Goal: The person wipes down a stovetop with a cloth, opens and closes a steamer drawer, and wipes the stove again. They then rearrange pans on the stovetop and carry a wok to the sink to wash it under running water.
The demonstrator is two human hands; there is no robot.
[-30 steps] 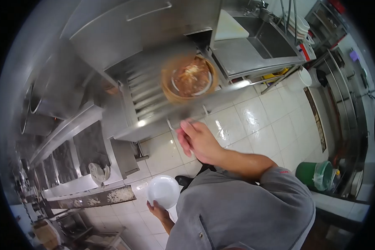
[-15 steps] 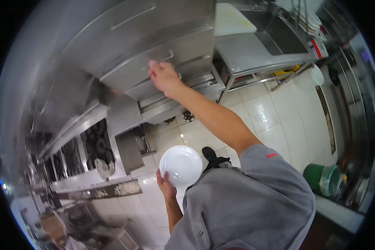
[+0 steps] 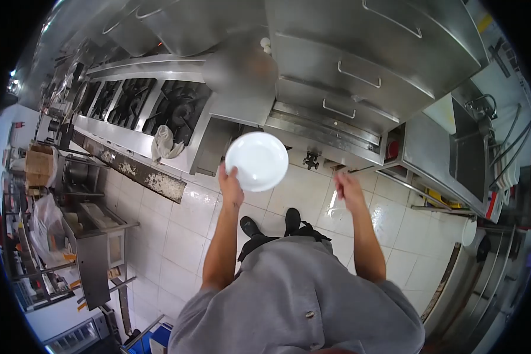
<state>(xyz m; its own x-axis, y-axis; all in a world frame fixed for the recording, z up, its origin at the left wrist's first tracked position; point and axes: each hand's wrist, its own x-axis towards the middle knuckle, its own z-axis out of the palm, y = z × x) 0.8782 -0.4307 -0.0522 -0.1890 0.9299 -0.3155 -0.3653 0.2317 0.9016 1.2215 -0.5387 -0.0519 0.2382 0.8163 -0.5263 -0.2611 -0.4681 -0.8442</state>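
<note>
My left hand [image 3: 230,186] grips the rim of a white round plate [image 3: 257,160], thumb on top and fingers beneath. The plate is held out in front of me, above the floor, and its upper face is bare. To the right, my right hand [image 3: 350,191] hangs apart from the plate, fingers loosely curled with nothing visible in them. It is nearest to the steel unit of drawers [image 3: 312,88], whose lower handle [image 3: 339,110] lies a little farther off.
A gas stove [image 3: 177,109] with a crumpled cloth [image 3: 165,144] on its front edge stands left. At right are a steel sink [image 3: 471,147] and a white cutting board [image 3: 442,115]. A rack with a cardboard box [image 3: 38,168] is far left. The tiled floor [image 3: 289,189] looks shiny.
My right hand has pulled back from the drawer fronts and lowered to my right side. The plate stays in my left hand, now farther forward. My view has turned.
</note>
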